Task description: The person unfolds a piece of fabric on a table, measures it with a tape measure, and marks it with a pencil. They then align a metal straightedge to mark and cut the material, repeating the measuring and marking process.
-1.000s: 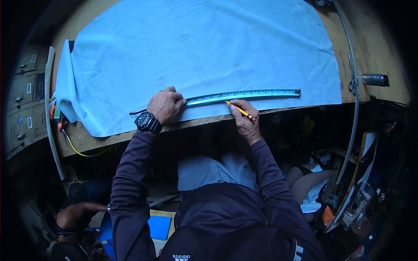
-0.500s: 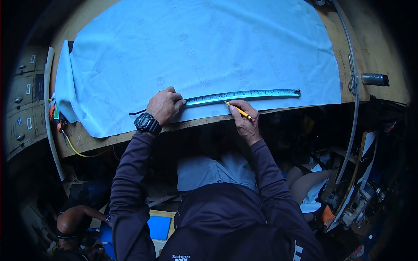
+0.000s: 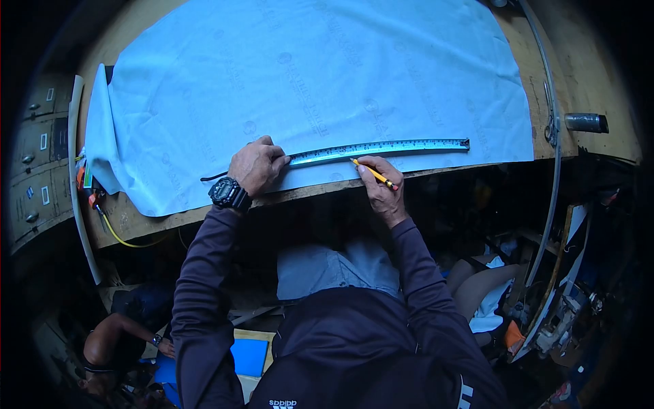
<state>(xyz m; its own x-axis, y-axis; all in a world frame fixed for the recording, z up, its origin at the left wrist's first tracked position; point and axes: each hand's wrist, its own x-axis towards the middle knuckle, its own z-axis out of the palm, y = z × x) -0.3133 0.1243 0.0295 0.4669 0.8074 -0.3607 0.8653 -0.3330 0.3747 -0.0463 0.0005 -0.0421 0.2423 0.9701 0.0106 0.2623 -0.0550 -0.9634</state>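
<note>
A light blue sheet (image 3: 327, 82) with faint printed lettering covers much of the wooden table. Along its near edge lies a tape measure (image 3: 381, 146), its blade drawn out to the right. My left hand (image 3: 257, 167), wearing a black watch (image 3: 229, 193) at the wrist, is closed on the tape's left end; whether the case is beneath it is hidden. From under that hand a thin dark strip with an orange tip (image 3: 206, 179) sticks out. My right hand (image 3: 385, 198) pinches a yellow pencil (image 3: 375, 173), its point on the sheet just below the blade.
Scissors (image 3: 550, 129) and a long metal strip (image 3: 553, 163) lie at the table's right, beside a dark cylinder (image 3: 586, 123). Drawers (image 3: 34, 157) and a yellow cord (image 3: 122, 238) are at left. Another person (image 3: 109, 341) sits low at left, near a blue panel (image 3: 250, 356).
My hands, the pencil and the tape measure stay nearly in place. The other person's arm at lower left has shifted slightly, and the hand shows more.
</note>
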